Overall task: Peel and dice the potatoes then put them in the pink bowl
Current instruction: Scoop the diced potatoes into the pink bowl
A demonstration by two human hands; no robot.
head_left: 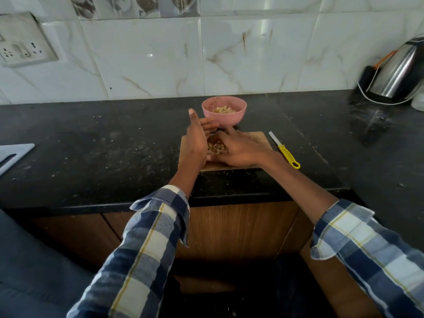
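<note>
A pink bowl (pixel 224 111) with diced potato inside stands on the black counter just beyond a wooden cutting board (pixel 255 137). A small pile of diced potato (pixel 215 148) lies on the board between my hands. My left hand (pixel 197 140) stands on its edge at the pile's left, fingers straight and thumb up. My right hand (pixel 238 149) lies flat over the pile's right side, fingers spread and pointing left. Neither hand grips anything that I can see.
A yellow-handled knife (pixel 284 150) lies on the counter right of the board. A steel kettle (pixel 399 72) stands at the back right. A white board (pixel 13 154) sits at the left edge. A wall socket (pixel 20 50) is on the tiles.
</note>
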